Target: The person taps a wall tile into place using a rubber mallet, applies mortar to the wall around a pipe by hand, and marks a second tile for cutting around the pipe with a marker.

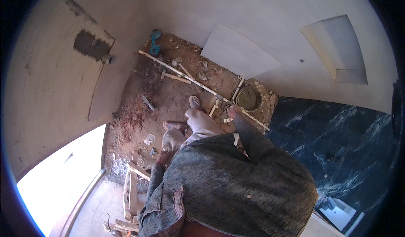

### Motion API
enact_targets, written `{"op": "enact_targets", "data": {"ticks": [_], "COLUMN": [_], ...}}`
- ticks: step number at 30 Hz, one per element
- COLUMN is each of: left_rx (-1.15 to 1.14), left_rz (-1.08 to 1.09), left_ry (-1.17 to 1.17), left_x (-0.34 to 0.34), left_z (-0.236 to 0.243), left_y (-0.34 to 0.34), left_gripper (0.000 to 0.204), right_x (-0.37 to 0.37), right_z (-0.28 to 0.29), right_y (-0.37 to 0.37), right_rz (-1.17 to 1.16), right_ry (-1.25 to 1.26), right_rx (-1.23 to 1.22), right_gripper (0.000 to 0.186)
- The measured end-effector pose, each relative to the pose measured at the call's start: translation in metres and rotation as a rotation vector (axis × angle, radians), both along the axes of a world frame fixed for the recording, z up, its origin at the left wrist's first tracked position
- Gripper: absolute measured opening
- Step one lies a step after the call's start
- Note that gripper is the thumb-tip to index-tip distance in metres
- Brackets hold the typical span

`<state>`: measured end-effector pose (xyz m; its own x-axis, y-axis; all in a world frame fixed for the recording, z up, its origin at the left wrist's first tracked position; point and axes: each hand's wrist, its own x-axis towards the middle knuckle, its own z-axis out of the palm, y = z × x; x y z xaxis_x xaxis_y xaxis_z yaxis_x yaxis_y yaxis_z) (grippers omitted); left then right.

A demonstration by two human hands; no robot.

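Note:
My right hand (pixel 233 111) is closed at the long white pipe (pixel 168 67) lying diagonally over the dirt floor; whether it grips the pipe or a small item is unclear. Short pipe pieces (pixel 214 108) branch near it, and a round pan of grey mortar (pixel 249 98) sits just beyond. My left hand (pixel 163 157) is low beside my left leg, partly hidden, its fingers indistinct. A small grey fitting (pixel 153 151) lies near it.
Wooden frames (pixel 134 184) stand behind my left side by a bright doorway (pixel 59 173). A white board (pixel 236 51) leans on the back wall. Dark marbled tiles (pixel 329 140) lie at right. A hammer-like tool (pixel 177 77), a turquoise object (pixel 154 43) and rubble are on the floor.

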<state>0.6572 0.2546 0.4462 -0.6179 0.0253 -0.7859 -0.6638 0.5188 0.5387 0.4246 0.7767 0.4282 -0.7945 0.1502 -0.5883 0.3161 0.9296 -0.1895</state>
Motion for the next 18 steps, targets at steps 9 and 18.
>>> {"op": "enact_targets", "data": {"ticks": [9,18], "left_rx": [-0.013,0.010], "left_rz": [-0.126,-0.164], "left_ry": [-0.060,-0.100], "left_x": [-0.065,-0.127], "left_z": [0.024,0.041], "left_y": [0.026,0.082], "left_gripper": [0.031,0.031], "right_x": [-0.014,-0.058], "right_z": [0.038,-0.014], "right_y": [-0.010,0.064], "right_rz": [0.396,-0.075], "right_ry": [-0.017,0.014], "right_rx": [-0.072,-0.060], "right_gripper": [0.038,0.037]}}
